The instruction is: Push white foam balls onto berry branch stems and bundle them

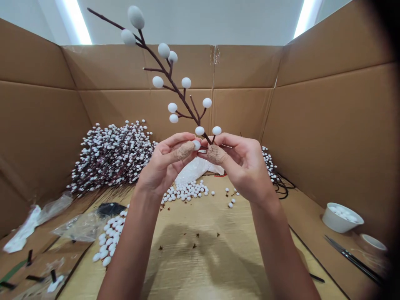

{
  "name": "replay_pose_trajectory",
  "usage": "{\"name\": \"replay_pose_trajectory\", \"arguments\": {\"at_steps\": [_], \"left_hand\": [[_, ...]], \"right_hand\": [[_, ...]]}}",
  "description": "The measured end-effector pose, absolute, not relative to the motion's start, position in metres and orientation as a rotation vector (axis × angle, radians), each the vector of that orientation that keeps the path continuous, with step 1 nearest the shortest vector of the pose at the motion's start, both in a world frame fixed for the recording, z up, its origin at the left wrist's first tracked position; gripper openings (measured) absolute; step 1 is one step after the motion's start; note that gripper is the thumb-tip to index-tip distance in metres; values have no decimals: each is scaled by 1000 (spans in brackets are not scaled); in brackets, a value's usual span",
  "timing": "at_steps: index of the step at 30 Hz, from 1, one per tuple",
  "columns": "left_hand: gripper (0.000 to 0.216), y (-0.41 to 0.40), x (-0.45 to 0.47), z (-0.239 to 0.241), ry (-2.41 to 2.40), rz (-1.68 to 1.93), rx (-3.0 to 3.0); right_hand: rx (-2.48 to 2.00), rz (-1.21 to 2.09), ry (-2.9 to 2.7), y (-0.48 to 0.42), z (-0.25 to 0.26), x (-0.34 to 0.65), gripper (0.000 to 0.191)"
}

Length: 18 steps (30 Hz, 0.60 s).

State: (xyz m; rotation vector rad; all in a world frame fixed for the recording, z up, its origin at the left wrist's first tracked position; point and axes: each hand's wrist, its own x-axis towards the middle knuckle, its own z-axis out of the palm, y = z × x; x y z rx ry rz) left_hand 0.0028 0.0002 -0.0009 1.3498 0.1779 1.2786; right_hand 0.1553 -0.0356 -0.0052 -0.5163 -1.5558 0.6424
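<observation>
My right hand [240, 162] pinches a dark brown artificial branch [175, 85] near its lower part. The branch leans up to the left and carries several white berries along its twigs; a few twig tips are bare. Between the thumb and fingers of my left hand [170, 160] is a white berry [196, 145], right at a short side twig by the right fingertips. Whether the berry sits fully on that twig I cannot tell. Both thumbs have beige tape wrapped round them. The lower end of the branch is hidden behind my right hand.
Loose white berries [187, 191] lie mid-table, with more at left [109, 237]. A large heap of berry branches [115, 154] stands back left. At right are a white bowl [342, 217] of berries and scissors [353, 258]. Cardboard walls [250, 66] surround the table.
</observation>
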Motion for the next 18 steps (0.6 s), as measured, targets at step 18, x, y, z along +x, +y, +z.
{"name": "replay_pose_trajectory", "arguments": {"at_steps": [18], "left_hand": [[18,1,0,-3,320,1353,1480]], "right_hand": [[-614,494,-1637,-35,-11,157,8]]}}
